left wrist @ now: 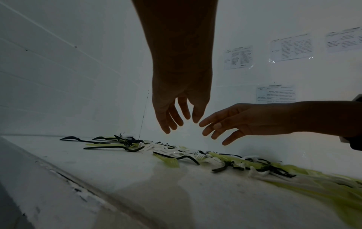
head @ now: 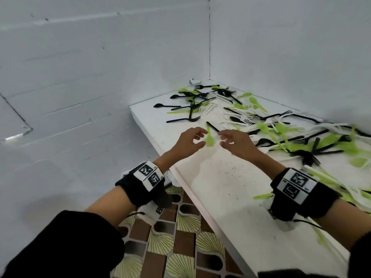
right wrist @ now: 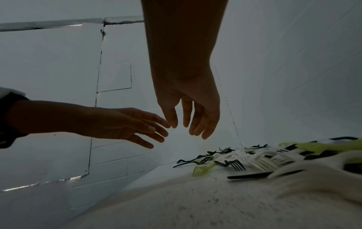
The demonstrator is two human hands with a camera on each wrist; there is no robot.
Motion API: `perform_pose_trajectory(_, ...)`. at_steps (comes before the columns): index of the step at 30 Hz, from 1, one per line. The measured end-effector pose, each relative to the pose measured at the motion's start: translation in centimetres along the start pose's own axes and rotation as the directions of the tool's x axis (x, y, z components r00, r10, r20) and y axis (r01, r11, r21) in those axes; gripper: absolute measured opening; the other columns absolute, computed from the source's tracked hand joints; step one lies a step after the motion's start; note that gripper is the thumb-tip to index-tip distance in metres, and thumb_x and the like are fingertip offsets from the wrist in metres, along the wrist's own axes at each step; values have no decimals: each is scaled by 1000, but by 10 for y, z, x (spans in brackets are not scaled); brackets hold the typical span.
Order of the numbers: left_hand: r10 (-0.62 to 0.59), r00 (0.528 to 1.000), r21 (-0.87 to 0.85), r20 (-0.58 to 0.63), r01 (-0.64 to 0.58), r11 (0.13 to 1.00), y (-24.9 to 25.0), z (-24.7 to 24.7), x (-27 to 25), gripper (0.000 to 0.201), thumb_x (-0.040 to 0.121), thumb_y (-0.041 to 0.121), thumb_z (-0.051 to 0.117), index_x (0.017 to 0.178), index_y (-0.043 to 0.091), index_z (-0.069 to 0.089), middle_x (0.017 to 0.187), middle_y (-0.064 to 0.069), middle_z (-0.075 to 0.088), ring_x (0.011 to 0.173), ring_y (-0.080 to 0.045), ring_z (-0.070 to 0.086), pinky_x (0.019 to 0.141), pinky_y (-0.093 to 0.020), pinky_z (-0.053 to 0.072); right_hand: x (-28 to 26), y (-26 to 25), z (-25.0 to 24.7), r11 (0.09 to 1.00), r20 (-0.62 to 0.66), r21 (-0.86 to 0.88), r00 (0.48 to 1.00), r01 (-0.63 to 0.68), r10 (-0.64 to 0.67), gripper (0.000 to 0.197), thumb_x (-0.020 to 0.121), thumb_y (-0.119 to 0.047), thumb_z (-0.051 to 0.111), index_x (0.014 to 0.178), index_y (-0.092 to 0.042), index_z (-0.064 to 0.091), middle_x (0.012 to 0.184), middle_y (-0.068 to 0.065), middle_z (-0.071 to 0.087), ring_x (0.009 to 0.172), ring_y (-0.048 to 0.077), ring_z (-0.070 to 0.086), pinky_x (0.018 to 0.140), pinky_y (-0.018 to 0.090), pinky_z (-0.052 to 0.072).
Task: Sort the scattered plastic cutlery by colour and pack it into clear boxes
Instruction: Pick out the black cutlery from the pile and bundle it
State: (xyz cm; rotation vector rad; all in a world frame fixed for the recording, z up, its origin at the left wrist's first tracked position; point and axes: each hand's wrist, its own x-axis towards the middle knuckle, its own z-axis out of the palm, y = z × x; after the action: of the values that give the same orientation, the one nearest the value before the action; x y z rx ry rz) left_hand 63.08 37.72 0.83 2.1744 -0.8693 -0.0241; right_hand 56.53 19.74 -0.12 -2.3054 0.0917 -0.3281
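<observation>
A green fork (head: 209, 137) is seen just right of centre in the head view, flat on the white table (head: 220, 187), between the left hand (head: 188, 142) and the right hand (head: 236, 144). Its long axis runs up the frame, tines toward the bottom. Both hands are held above it with fingers loosely spread, nothing gripped (neither is clearly nearer). No clear boxes are in view.

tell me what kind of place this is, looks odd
Probably a makeshift recording or work corner, not a kitchen: bare white panel walls meeting at a corner, a white table strewn with plastic cutlery, printed sheets taped to the wall, and patterned floor tiles.
</observation>
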Motion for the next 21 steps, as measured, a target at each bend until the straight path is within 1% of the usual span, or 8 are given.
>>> perform_pose_trajectory(3, 13, 1000, -2, 16, -13, 1000, -15, -11, 22, 30, 87, 4, 61, 117, 4, 58, 113, -14, 60, 95, -14, 53, 74, -1, 37, 22, 1, 9, 999, -9, -24, 1000, -21, 21, 34, 85, -9, 63, 118, -10, 61, 110, 11, 64, 87, 19, 56, 59, 0, 38)
perform_pose_trajectory(7, 58, 998, -42, 28, -57, 997, -33, -16, 49, 29, 85, -1, 60, 114, 0, 60, 111, -15, 61, 93, -13, 53, 75, 0, 38, 46, 2, 17, 997, -26, -34, 998, -63, 62, 34, 85, -10, 63, 118, -11, 62, 110, 10, 64, 94, 22, 59, 66, 10, 34)
perform_pose_trajectory(9, 75, 996, -59, 43, -72, 996, -41, -14, 64, 28, 85, -2, 60, 113, 0, 60, 110, -16, 61, 91, -14, 54, 75, 1, 38, 53, 4, 20, 996, -48, -46, 996, -80, 78, 32, 84, -8, 63, 117, -9, 62, 109, 11, 65, 95, 25, 61, 68, 11, 34)
perform_pose_trajectory(11, 101, 992, -74, 71, -96, 993, -48, -11, 81, 29, 84, -3, 60, 113, -1, 61, 110, -17, 62, 91, -15, 54, 74, 1, 38, 59, 6, 21, 994, -72, -53, 993, -94, 90, 31, 84, -7, 64, 115, -7, 63, 107, 13, 66, 92, 25, 61, 72, 14, 35)
perform_pose_trajectory(13, 136, 985, -90, 108, -127, 988, -56, -7, 100, 29, 84, -3, 60, 112, 0, 61, 109, -18, 62, 92, -17, 55, 75, -1, 39, 66, 10, 21, 990, -95, -57, 988, -130, 125, 31, 83, -6, 64, 114, -7, 63, 106, 13, 66, 84, 21, 58, 77, 18, 39)
perform_pose_trajectory(15, 167, 974, -98, 152, -153, 983, -63, -3, 122, 29, 83, -1, 61, 112, 2, 61, 110, -17, 62, 95, -21, 59, 76, -6, 40, 74, 14, 20, 982, -119, -64, 978, -179, 171, 31, 84, -7, 63, 115, -8, 63, 106, 11, 66, 85, 19, 58, 79, 21, 41)
perform_pose_trajectory(17, 204, 958, -109, 202, -185, 977, -72, 1, 146, 28, 83, 0, 62, 111, 3, 62, 110, -16, 62, 95, -19, 59, 77, -11, 41, 82, 20, 19, 970, -157, -78, 964, -230, 216, 31, 85, -8, 63, 115, -9, 62, 105, 9, 66, 90, 22, 61, 77, 20, 41)
perform_pose_trajectory(21, 285, 907, -163, 309, -245, 956, -86, 8, 193, 25, 84, 1, 61, 109, 2, 62, 110, -18, 62, 93, -16, 57, 78, -9, 43, 96, 29, 23, 935, -223, -100, 923, -341, 313, 31, 84, -9, 63, 116, -10, 63, 104, 9, 66, 90, 22, 61, 81, 27, 45)
